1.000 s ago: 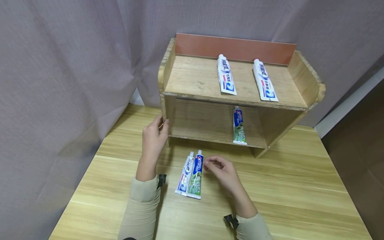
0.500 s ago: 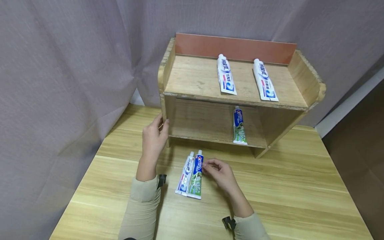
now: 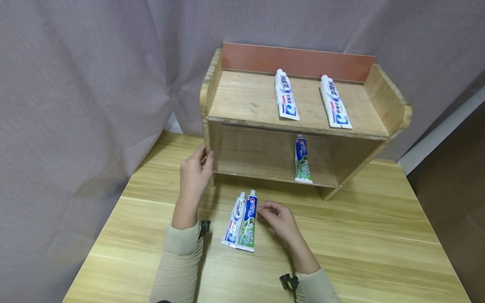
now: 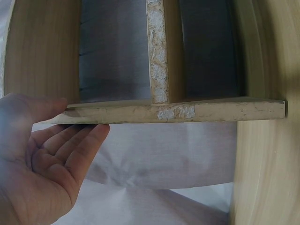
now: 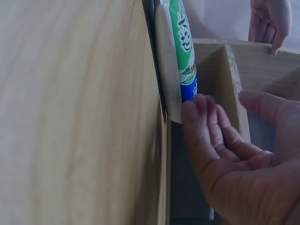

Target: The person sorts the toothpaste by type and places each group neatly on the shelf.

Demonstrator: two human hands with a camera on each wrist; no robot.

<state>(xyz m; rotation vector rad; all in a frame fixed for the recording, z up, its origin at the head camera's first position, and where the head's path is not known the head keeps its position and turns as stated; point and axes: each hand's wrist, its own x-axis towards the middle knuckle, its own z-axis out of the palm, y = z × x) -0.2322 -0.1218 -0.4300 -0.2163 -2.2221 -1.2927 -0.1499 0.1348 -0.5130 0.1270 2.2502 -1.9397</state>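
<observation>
My left hand grips the left side panel of a small wooden shelf; in the left wrist view the thumb lies on one face of the panel and the fingers on the other. On the table, a blue-and-green toothpaste tube lies against a white toothpaste tube, caps toward the shelf. Just right of the pair is my right hand, fingers loosely bent. The right wrist view has its thumb apart from the fingers, fingertips close to the blue-and-green tube; whether they touch it I cannot tell.
Two white toothpaste tubes, one left and one right, lie on the upper board. Another blue-and-green tube rests on the lower board. A grey curtain hangs behind; a dark brown panel stands at the right.
My right hand has shifted slightly left and down beside the blue-and-green tube. The left hand and all the tubes have stayed where they were.
</observation>
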